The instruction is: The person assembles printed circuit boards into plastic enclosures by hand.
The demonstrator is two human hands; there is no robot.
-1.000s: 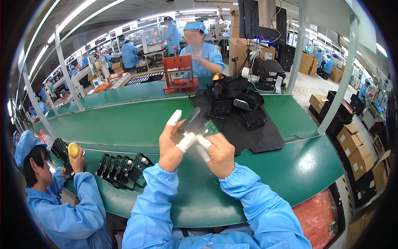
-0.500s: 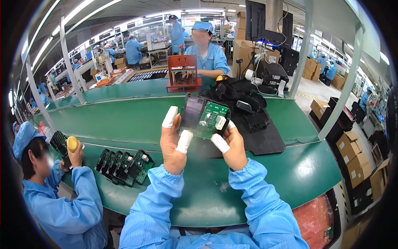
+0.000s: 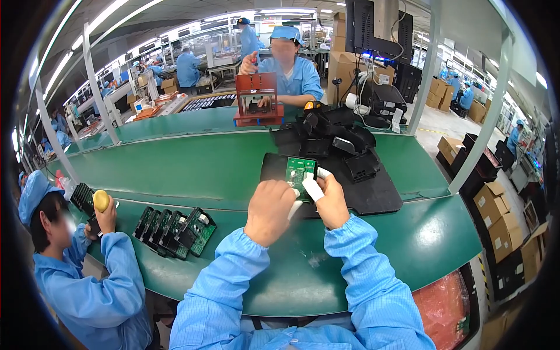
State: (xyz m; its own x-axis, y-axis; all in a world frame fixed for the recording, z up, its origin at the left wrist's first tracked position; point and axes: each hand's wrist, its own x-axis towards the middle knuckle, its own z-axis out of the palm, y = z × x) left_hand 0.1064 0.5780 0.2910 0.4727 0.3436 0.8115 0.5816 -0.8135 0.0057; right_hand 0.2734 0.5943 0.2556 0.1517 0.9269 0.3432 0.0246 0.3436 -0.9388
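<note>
A green circuit board (image 3: 300,166) lies in a black plastic housing (image 3: 272,167), held above the near green bench. My right hand (image 3: 331,201) grips the housing at its right side, with white finger cots on its thumb and a finger. My left hand (image 3: 269,211) is closed, its back toward me, over the housing's lower left edge. The curled fingers hide what they pinch, if anything, and one white-covered tip shows below the board. Several black housings with green boards (image 3: 175,232) stand in a leaning row left of my forearm.
Beyond my hands lies a black mat (image 3: 376,195) with a heap of black plastic parts (image 3: 356,163). A red fixture (image 3: 256,100) stands on the far bench, before a co-worker. At the left, another co-worker (image 3: 96,280) holds a yellow round-ended object (image 3: 101,201).
My left hand has swung from the housing's left side to its lower edge, its fingers now curled. The housing has flattened and dropped slightly. The far co-worker has raised a hand.
</note>
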